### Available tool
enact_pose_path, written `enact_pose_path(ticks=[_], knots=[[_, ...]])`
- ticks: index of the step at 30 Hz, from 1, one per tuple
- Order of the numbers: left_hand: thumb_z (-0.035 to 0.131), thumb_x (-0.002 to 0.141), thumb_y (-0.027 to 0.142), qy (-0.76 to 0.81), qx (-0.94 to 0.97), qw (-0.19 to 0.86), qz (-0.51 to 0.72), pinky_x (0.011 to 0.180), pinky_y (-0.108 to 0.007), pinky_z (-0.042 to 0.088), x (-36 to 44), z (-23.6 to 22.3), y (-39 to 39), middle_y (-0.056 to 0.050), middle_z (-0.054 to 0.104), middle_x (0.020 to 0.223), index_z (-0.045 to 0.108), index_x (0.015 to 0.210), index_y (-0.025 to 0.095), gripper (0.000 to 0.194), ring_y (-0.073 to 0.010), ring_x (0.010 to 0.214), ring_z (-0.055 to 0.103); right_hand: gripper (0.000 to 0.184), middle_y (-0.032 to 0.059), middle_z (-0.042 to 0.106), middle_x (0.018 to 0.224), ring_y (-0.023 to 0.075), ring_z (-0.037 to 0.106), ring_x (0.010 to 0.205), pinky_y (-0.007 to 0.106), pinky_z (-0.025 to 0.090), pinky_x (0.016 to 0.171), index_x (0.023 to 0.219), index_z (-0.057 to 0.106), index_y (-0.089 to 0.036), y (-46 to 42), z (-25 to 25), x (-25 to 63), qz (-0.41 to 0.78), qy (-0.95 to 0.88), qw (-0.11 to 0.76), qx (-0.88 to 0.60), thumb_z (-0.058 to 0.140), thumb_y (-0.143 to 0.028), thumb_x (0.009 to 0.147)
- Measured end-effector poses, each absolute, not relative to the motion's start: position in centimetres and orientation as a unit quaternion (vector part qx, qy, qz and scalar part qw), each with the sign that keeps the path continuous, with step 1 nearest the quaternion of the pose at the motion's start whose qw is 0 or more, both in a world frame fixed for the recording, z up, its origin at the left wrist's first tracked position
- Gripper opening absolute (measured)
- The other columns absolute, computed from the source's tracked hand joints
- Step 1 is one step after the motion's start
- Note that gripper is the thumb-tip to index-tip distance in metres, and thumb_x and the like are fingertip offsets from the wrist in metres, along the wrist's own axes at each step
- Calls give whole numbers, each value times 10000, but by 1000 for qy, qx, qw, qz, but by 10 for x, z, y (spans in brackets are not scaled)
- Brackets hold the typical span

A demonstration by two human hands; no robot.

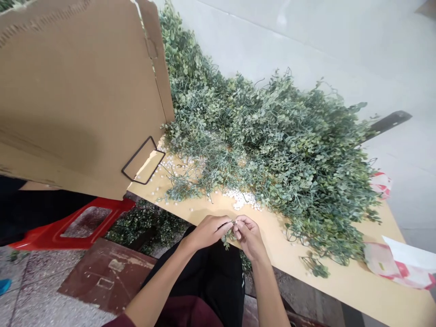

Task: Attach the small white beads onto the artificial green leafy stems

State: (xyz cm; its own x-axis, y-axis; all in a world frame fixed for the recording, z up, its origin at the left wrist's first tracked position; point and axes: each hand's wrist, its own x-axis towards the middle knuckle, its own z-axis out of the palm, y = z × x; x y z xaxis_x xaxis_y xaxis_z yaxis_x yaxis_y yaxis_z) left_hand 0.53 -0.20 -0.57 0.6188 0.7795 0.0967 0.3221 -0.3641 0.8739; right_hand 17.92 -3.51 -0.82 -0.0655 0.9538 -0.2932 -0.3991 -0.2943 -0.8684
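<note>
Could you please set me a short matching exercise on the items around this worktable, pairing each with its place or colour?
Things:
1. Cardboard
2. Small beads
3. Leafy sprig
4. Plastic stool

Places or colours:
A. Between the fingertips of the left hand and right hand
B. Red
C. Upright, on the person's left
D. White, scattered on the table

Right pairs: 1-C; 2-D; 3-A; 4-B

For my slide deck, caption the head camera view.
Two hands pinch a leafy sprig beside a table heaped with greenery.
</note>
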Motion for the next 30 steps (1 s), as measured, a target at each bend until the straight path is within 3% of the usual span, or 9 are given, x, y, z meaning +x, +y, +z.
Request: enact_pose_path(ticks=[30], knots=[[347, 1000, 353, 360, 781, 441, 257, 615, -205, 358, 4, -4, -1, 6, 611, 720, 603, 817, 181, 358, -122, 639, 544, 177, -24, 578, 658, 73, 472, 509, 205, 383, 498, 794, 645, -183, -39, -10, 174, 617, -363, 510, -476, 747, -327, 783]])
